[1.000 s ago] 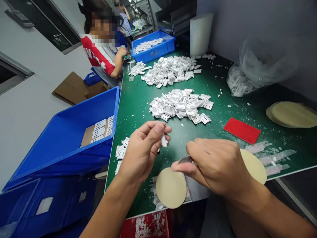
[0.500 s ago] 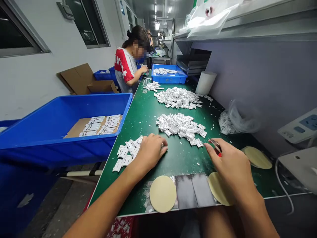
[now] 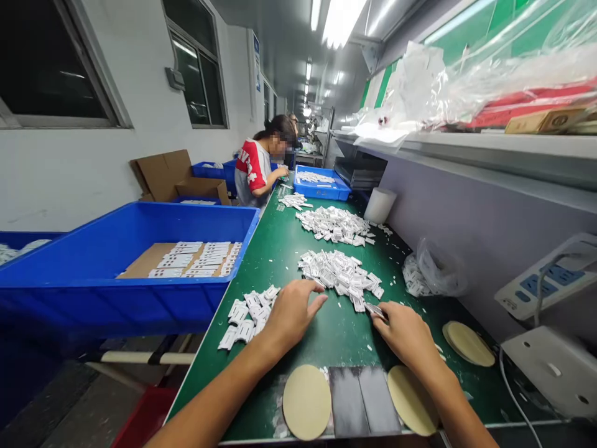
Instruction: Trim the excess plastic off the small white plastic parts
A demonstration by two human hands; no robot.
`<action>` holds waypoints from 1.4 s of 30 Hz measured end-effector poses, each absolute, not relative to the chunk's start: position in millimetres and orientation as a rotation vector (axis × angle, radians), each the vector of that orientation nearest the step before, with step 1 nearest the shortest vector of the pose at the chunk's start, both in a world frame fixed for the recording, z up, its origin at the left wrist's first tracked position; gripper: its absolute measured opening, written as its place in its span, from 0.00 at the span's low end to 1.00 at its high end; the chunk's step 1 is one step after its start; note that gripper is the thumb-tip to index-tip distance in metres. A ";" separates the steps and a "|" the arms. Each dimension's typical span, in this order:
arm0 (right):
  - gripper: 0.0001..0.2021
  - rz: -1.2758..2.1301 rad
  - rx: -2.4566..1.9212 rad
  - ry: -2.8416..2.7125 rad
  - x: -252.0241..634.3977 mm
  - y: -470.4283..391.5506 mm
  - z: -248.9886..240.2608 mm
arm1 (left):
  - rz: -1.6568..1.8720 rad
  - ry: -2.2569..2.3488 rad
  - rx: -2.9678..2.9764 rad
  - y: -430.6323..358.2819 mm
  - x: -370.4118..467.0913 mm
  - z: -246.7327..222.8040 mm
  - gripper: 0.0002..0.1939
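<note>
My left hand (image 3: 295, 311) is over the green table (image 3: 345, 339), thumb and fingers apart, between a group of white pieces (image 3: 246, 314) and the near pile of small white parts (image 3: 342, 274). Nothing shows in its grasp. My right hand (image 3: 403, 326) is closed on a metal tool (image 3: 375, 310), whose tip reaches the right lower edge of the near pile. Below the hands lie a cream disc (image 3: 306, 401), dark grey plates (image 3: 357, 398) and another cream disc (image 3: 410, 398), the latter partly under my right forearm.
Farther back are another white pile (image 3: 333, 225), a blue tray (image 3: 321, 191) and a white roll (image 3: 379, 205). A person (image 3: 261, 165) works at the left edge. A large blue bin (image 3: 107, 311) stands left; a plastic bag (image 3: 436, 274) and power strip (image 3: 545, 280) are right.
The view has tilted upward, showing more shelf and ceiling. My right hand has moved left to the pile's edge with the metal tool. My left hand's thumb and fingers are spread wider.
</note>
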State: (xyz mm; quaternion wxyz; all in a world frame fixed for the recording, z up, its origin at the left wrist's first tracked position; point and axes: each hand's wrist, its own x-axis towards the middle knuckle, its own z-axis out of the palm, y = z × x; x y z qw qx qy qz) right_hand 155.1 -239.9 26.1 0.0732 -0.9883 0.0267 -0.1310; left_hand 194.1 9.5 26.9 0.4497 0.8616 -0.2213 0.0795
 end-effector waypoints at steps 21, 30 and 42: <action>0.13 -0.534 -2.079 -0.140 113.2 -158.2 28.3 | -0.554 -0.441 1.182 6.0 183.2 35.5 0.21; 0.08 -0.604 -2.086 -0.331 109.7 -172.9 28.3 | -0.691 -0.528 1.354 11.5 182.0 43.5 0.28; 0.14 -0.714 -2.179 -0.486 106.5 -173.3 13.1 | -0.823 -0.458 1.240 7.4 180.3 42.9 0.29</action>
